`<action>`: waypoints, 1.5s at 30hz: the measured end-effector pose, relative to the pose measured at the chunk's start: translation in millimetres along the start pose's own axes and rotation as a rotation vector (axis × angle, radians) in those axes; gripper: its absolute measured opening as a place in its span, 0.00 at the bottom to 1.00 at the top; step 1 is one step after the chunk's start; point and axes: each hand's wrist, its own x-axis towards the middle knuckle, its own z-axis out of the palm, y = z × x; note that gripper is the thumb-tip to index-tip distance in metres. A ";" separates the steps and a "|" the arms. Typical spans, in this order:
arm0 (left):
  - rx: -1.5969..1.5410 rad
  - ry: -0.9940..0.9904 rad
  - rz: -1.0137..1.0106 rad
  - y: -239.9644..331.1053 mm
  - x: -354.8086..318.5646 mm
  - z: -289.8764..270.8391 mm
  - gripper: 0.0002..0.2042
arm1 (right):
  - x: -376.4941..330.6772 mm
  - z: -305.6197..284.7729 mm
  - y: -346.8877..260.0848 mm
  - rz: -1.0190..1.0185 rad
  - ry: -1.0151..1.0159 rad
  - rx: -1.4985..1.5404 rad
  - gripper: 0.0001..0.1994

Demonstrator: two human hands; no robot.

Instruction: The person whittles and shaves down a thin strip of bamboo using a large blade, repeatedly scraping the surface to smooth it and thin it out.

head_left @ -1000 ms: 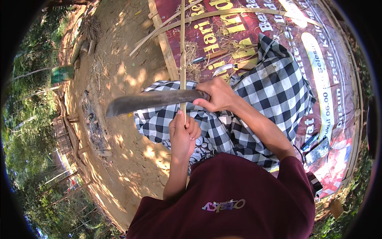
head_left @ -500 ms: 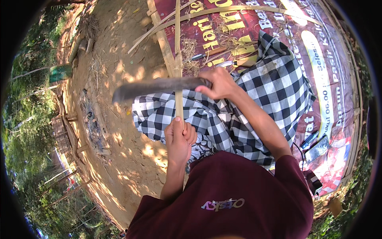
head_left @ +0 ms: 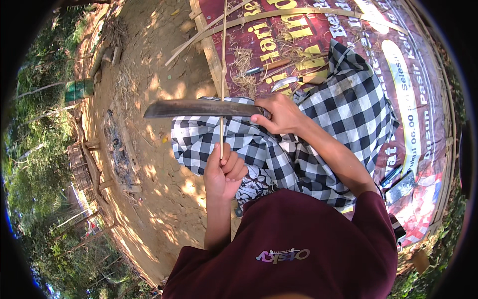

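Note:
My right hand [head_left: 281,113] is closed round the handle of a machete [head_left: 199,108], whose long dark blade points left. The blade lies across a thin bamboo strip [head_left: 223,60], apparently in contact with it. Below the blade, my left hand [head_left: 224,169] pinches the near end of that strip, which now shows its narrow edge. The strip runs away from me past the top of the view. Black-and-white checked cloth [head_left: 328,102] covers my lap under both hands. The machete handle is mostly hidden in my fist.
A small curved knife [head_left: 298,80] and a wood-handled tool [head_left: 269,67] lie ahead on a printed maroon banner [head_left: 254,37] among curled shavings [head_left: 243,60]. Long bamboo strips [head_left: 298,14] cross the banner. A phone [head_left: 400,188] lies at right. Bare earth [head_left: 159,189] spreads to the left.
The bamboo strip has turned from its broad face to its narrow edge in my left hand. The machete blade, blurred before, is now sharp and slightly lower at its handle end.

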 end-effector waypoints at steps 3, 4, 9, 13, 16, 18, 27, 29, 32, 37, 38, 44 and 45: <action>-0.299 -0.161 -0.098 -7.5 4.7 -5.2 0.18 | 0.2 -4.0 -15.8 -0.146 -0.045 -0.015 0.24; -0.354 -0.155 -0.101 -10.4 3.7 -1.7 0.17 | -0.3 -2.8 -13.8 -0.175 -0.029 -0.019 0.24; -0.501 -0.194 -0.119 -6.3 13.0 -10.5 0.17 | 2.2 -1.2 -2.2 0.040 -0.018 -0.086 0.24; -0.460 -0.228 -0.114 -9.8 7.4 -10.8 0.16 | 0.1 2.9 -20.8 -0.154 -0.003 -0.040 0.25; -0.504 -0.228 -0.136 -12.3 4.9 -1.0 0.16 | 2.9 -1.6 -15.1 -0.117 0.030 -0.028 0.26; -0.557 -0.180 -0.148 -8.5 12.9 -4.5 0.17 | 8.0 -3.3 -2.7 0.017 0.014 -0.109 0.26; -0.448 -0.160 -0.164 -20.4 7.7 -4.2 0.18 | 2.8 -5.0 3.4 -0.037 0.034 -0.070 0.24; -0.478 -0.106 -0.182 -21.1 15.9 -9.7 0.18 | -0.6 -3.1 10.4 0.045 0.021 -0.061 0.24; -0.395 -0.227 -0.205 -13.9 20.0 -15.6 0.19 | -0.5 -0.8 -5.6 -0.041 0.005 -0.023 0.24; -0.156 -0.238 -0.140 -14.7 15.1 -19.7 0.19 | -2.3 -2.6 -13.0 -0.179 -0.056 -0.025 0.25; -0.116 -0.207 -0.137 -11.9 20.0 -28.6 0.18 | -2.4 -3.5 -11.6 -0.159 -0.046 -0.034 0.25; 0.090 0.023 -0.054 -4.1 21.5 -22.7 0.16 | -1.7 -8.2 -0.7 -0.017 -0.058 -0.091 0.26; 0.088 0.024 -0.027 -5.8 22.2 -19.4 0.15 | -1.9 -8.7 -1.2 -0.004 -0.063 -0.093 0.26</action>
